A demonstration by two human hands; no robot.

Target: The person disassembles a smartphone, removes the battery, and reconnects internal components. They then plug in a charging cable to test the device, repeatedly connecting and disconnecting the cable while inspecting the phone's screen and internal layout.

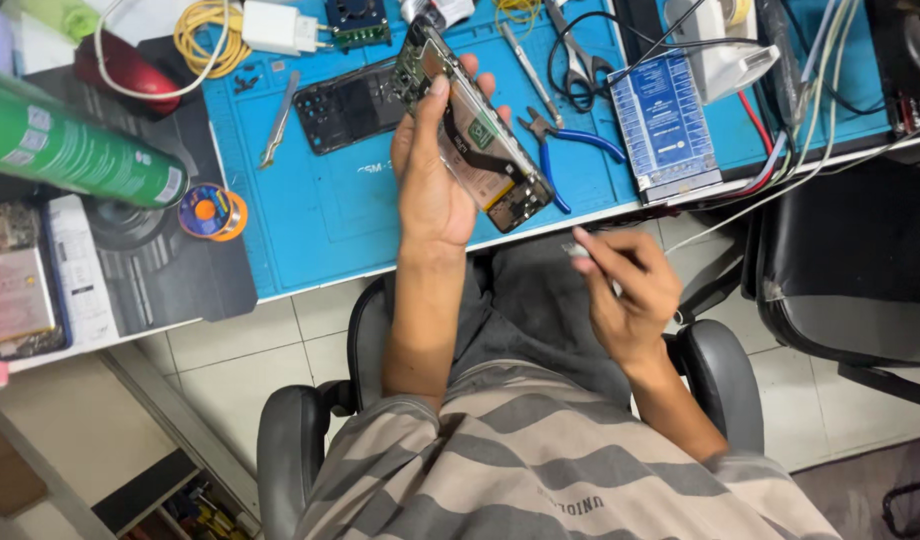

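An opened phone (475,135), its back removed so that the circuit board and inner frame are exposed, is held tilted above the near edge of the bench (320,215). It is gripped by the left hand (432,175), whose fingers (488,88) are wrapped round its long sides with the thumb laid along the top. The right hand (630,290) is held lower, over the lap, with its fingers closed on a small thin tool (578,250) whose kind cannot be told.

The bench is covered by a blue work mat (310,230). A second dark phone body (348,105) is laid flat on the mat just behind the held phone, with metal tweezers (279,120) to its left. Blue-handled cutters (565,145) and scissors (578,55) are seen to the right, beside a blue and white test board (665,125) from which red and white wires are led off. A white charger (278,27) and a coiled yellow cable (205,35) are placed at the back. A small solder spool (212,212) rests on a dark pad at the left, below a green spray can (70,145).

Pale floor tiles (250,345) are visible beneath the bench, and the black armrests of an office chair (295,440) are seen on both sides of the striped shirt. A second black chair (850,270) stands at the right.
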